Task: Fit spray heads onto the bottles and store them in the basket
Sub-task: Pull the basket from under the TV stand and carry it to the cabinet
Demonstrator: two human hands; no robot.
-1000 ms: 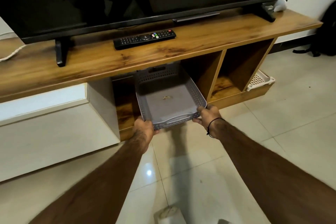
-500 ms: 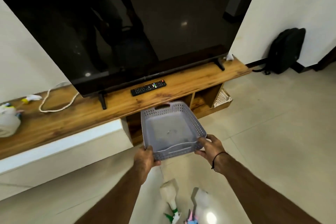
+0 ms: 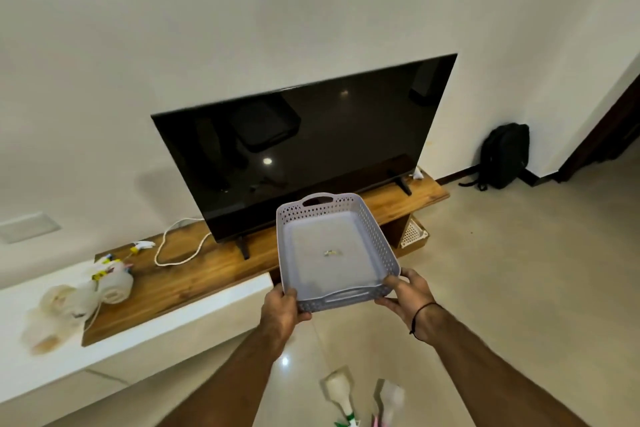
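Two hands carry pale grey perforated plastic basket level, left hand and right hand apart, each gripping near corner for balance. Two white plastic bottles lie on floor below, near feet, not yet stored.

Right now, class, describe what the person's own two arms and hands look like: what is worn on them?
Both forearms are bare, with no sleeves in view. The left hand wears nothing visible. The right hand has a thin black cord bracelet looped around its wrist. No gloves, rings or watch show.
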